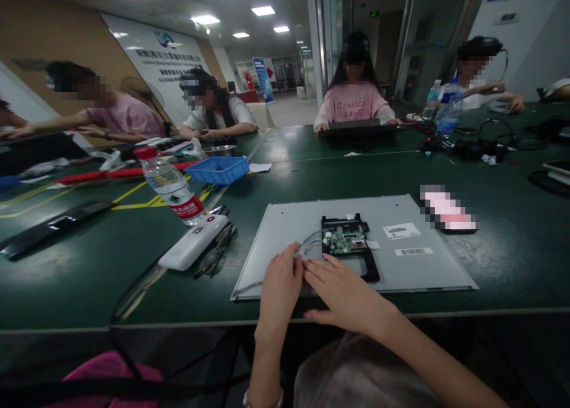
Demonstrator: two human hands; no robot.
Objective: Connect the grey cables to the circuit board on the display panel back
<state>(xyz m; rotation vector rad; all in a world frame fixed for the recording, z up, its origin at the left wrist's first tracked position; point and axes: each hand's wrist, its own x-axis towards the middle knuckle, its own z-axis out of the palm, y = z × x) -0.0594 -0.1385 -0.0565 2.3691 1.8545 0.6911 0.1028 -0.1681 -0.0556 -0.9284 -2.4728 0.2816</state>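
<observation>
A flat grey display panel point(285, 230) lies near the table's front edge with its back upward. On it sits a black plastic frame point(370, 266) with a green circuit board point(345, 242). Thin grey cables point(313, 236) run from the board's left side towards my fingertips. My left hand point(279, 280) is closed, thumb and fingers pinched at the cables. My right hand point(341, 289) reaches in from the right, fingers stretched over the panel and thumb apart, its fingertips meeting the left ones. Whatever lies under the fingertips is partly hidden.
To the left are a white power bank point(193, 242), folded glasses point(217, 250), a water bottle point(171, 188) and a blue tray point(218, 169). A phone point(447, 209) lies right of the panel. Several people sit around the green table point(285, 176).
</observation>
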